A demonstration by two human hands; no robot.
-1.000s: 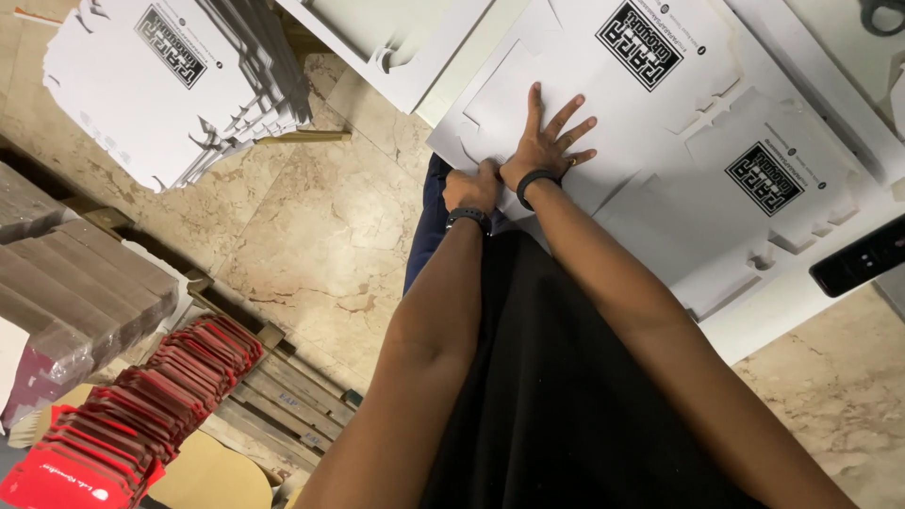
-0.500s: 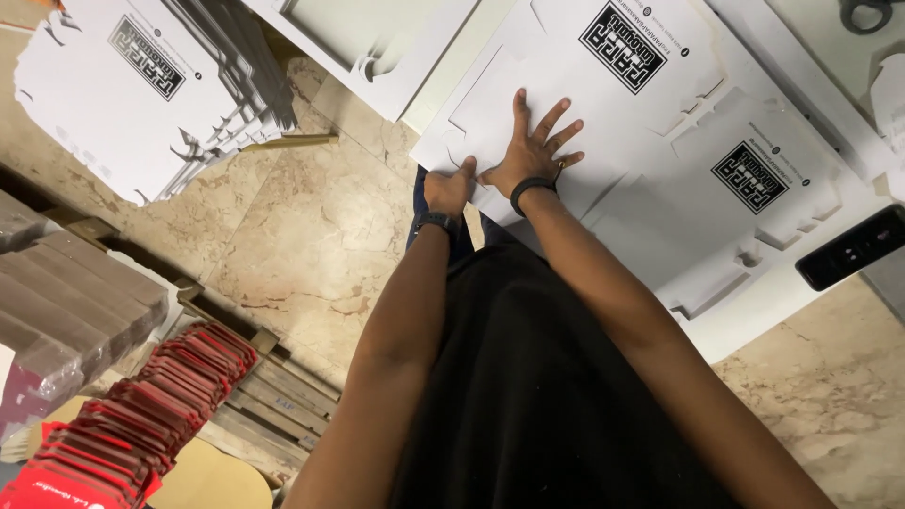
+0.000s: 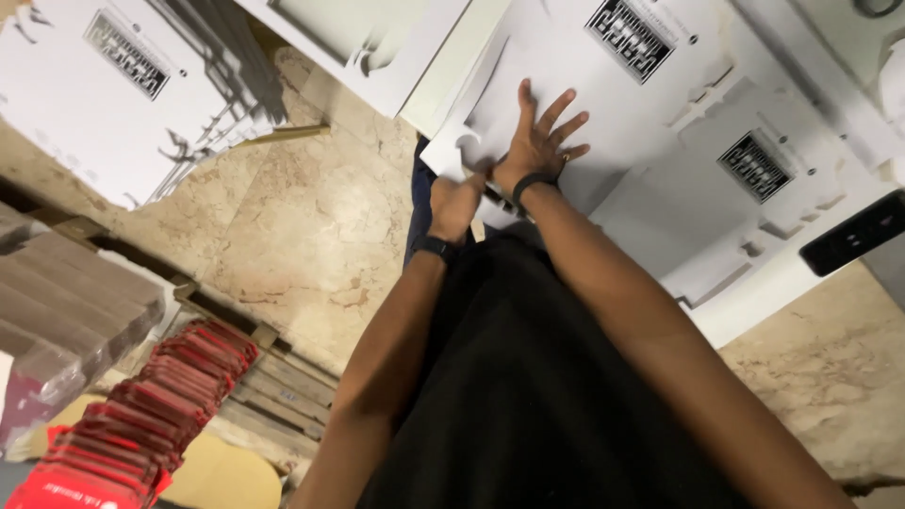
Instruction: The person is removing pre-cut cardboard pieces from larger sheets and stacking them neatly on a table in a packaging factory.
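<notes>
Pressing my right hand [image 3: 539,141] flat, fingers spread, on the white die-cut cardboard sheet [image 3: 603,104], I pin it to the white bench [image 3: 754,311] near the edge closest to my body. That hand grips nothing; the palm only bears down. My left hand [image 3: 455,203] is closed, its grip pinched on a flap [image 3: 464,155] at the sheet's near corner, just beside the right wrist and its dark band. To do this fold well, I judge the flat hand should stay right against the crease line so the panel cannot lift, while the left bends the flap in one even motion along the score rather than tearing at the notch. Pulling too fast could crumple the thin tab.

The sheet lies on top of other flat blanks of the same kind, each with a square black printed pattern, so the surface underneath is slippery card rather than bare bench. A black bar-shaped object [image 3: 853,245] lies at the bench's right end. Below is a beige marble floor [image 3: 311,226]. To the left, another stack of white blanks [image 3: 113,85] fans out, and farther down a wooden pallet [image 3: 273,386] carries rows of red packs [image 3: 141,415] beside brown cartons [image 3: 66,320].
</notes>
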